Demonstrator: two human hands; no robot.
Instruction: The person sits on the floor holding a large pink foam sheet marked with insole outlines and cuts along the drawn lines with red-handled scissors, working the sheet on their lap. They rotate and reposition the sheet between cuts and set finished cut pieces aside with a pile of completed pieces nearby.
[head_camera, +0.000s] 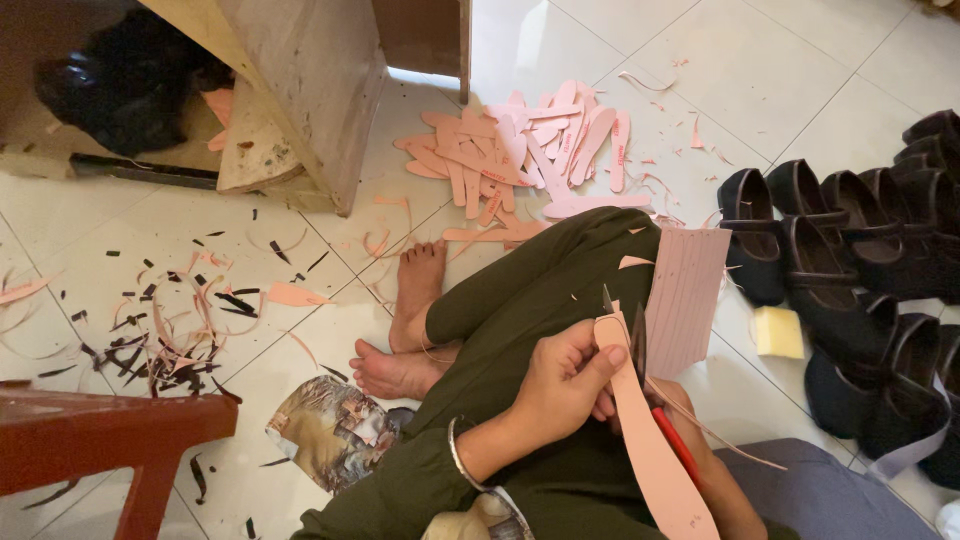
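Note:
My left hand (565, 385) grips a long pink insole cutout (650, 440) by its edge, thumb across the top, over my lap in dark green trousers. My right hand (712, 470) is mostly hidden behind the insole and holds scissors (638, 345) with a red handle. The dark blades stick up past the insole's narrow tip. A thin pink trimmed strip (725, 440) trails off to the right. My bare feet (405, 330) rest on the white tiled floor.
A pile of cut pink insoles (530, 150) lies ahead on the tiles. Several black shoes (850, 240) line the right side beside a yellow block (778, 332) and a ruled pink sheet (685, 295). Pink and black scraps (180, 320) litter the left, near a wooden bench (300, 90) and a red stool (110, 430).

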